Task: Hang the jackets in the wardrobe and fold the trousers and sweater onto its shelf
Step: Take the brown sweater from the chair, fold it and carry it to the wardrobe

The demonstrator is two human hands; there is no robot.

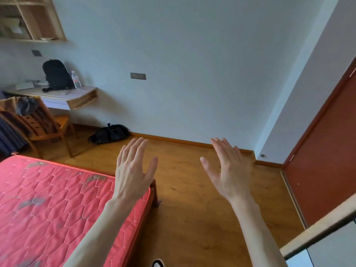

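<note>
In the upper left of the frame a wooden wall shelf hung with some pale items inside, too blurred to tell. Below it, at the left edge, a floating desk carried a black backpack and a clear water bottle just beside it. Under the desk stood a wooden chair with dark cloth draped over its back; whether this was one of the garments could not be told. A black bag lay on the wooden floor against the pale wall, right of the chair.

The lower left of the frame held a bed with a red quilted mattress, its top bare of clothing. No jacket, trousers or sweater could be made out plainly anywhere in view.

At centre the left hand was raised over the mattress corner, back toward the camera, fingers straight and close together, holding nothing. Right of it, apart from it, the right hand was raised over the floor in the same way, fingers straight and empty, thumb spread inward.

At the right edge a red-brown door stood. In the lower right corner a pale wooden edge crossed the frame, perhaps part of the wardrobe, though that could not be told.
</note>
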